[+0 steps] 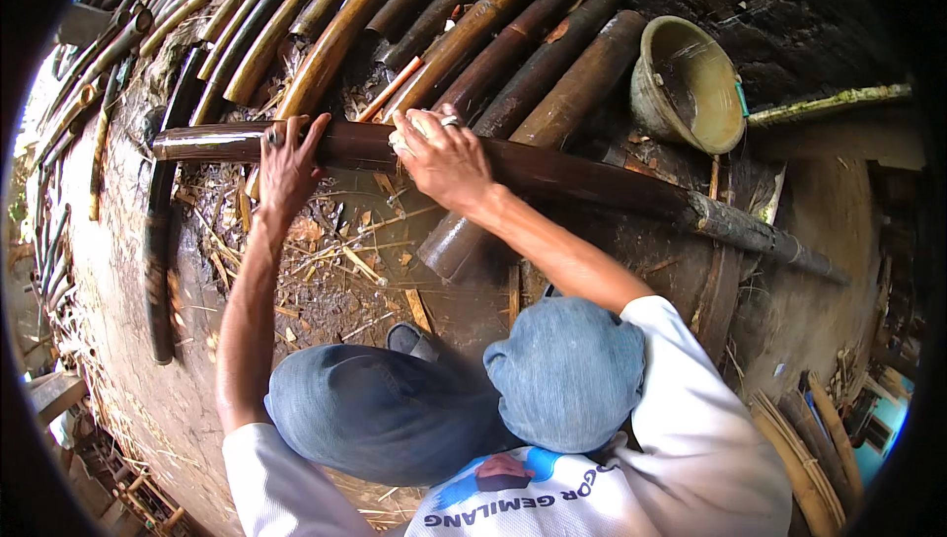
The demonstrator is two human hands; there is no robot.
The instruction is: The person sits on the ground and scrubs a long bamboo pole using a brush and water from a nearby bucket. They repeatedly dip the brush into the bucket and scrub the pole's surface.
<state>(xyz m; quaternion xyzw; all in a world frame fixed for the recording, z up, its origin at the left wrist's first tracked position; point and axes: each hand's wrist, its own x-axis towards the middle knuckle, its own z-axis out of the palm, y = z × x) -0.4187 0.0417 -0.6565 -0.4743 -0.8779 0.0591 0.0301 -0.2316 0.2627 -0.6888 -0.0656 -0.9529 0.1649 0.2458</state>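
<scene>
A long, dark brown, wet-looking bamboo pole (552, 170) lies crosswise in front of me, its right end rough and grey. Over its left part my left hand (288, 164) is closed, fingers draped across the top and a ring on one of them. Farther right, my right hand (444, 160) presses on the pole, also wearing a ring. A pale, yellowish wad (402, 139) shows beneath its fingers; its kind is hard to make out. The pole's left end rests across a dark, thinner pole (158, 271).
Several dark bamboo poles (513, 73) lie side by side beyond my hands. A worn bucket (649, 93) with cloudy liquid stands tilted at the far right. Wood chips and strips (360, 266) litter the wet ground. Split bamboo strips (804, 468) lie at the lower right.
</scene>
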